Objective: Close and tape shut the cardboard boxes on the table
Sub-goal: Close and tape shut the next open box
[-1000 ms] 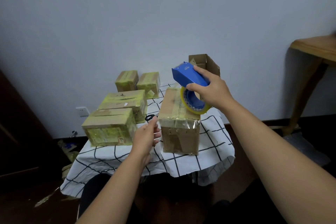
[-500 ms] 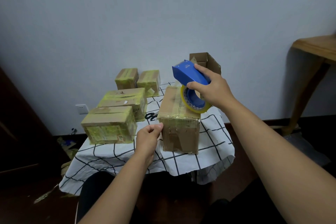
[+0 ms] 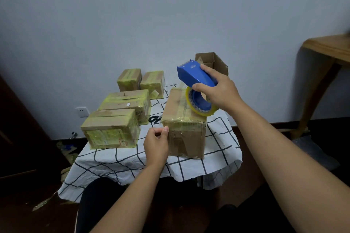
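**Taping the long box, dispenser raised over its far end**

Nearest the camera, the left hand (image 3: 156, 141) was curled at the near left top corner of the cardboard box (image 3: 184, 119), thumb and fingers pinched at the taped edge there. The box lay closed on the checked tablecloth (image 3: 217, 157), its long axis running away from the person toward the wall, a strip of tape along its top seam and over the near end.

Beyond that grip and up to the right, the right hand (image 3: 219, 91) was clenched around the blue tape dispenser (image 3: 195, 75), thumb on the near side and fingers over the top. The dispenser's nose pointed left and slightly up, and its yellow-rimmed tape roll (image 3: 200, 105) hung beneath the hand, touching or just above the box's right top edge; which, I could not tell.

Left of the left hand sat two taped boxes (image 3: 117, 119) close together, with two smaller taped boxes (image 3: 141, 81) farther back. Behind the right hand stood an open box (image 3: 217, 61), flaps up, near the wall.
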The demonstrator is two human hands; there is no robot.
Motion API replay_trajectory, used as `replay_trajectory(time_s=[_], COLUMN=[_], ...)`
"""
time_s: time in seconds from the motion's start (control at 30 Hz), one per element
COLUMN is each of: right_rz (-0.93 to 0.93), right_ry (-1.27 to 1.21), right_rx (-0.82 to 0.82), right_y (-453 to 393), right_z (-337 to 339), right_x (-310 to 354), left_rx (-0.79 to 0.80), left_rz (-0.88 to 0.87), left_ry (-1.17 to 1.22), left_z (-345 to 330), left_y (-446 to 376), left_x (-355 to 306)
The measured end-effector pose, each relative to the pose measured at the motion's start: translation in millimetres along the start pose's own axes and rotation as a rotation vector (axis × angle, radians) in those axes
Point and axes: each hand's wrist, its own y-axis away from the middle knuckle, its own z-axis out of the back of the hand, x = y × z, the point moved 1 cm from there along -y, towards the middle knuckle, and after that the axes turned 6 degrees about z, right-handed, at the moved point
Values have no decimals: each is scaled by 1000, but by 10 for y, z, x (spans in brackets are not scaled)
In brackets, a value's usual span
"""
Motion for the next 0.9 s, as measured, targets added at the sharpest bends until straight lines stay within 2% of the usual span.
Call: replay_trajectory(time_s=[0.27,0.33,0.47,0.57,0.67,0.73,0.9], right_rz=[0,0,2,2,-1,-3,-5], right_ry=[7,7,17,18,15,25,37], right_rx=[-3,-6,-6,-4,0,0,5], right_y=[5,4,-6,-7,0,3,-10], right_z=[-2,-1,-6,-9,-10,-13,-16], right_x=[-4,-7,-9,-5,1,6,16], left_rx=[-16,7,93,145,56,17,194], left_rz=[40,96,64,165,206,149,-83], left_ry=[73,152,197,226,240,206,6], left_z=[-24,1,20,28,43,46,-35], left_y=[3,-5,-103,-136,2,231,478], left_x=[4,-14,26,24,37,26,86])
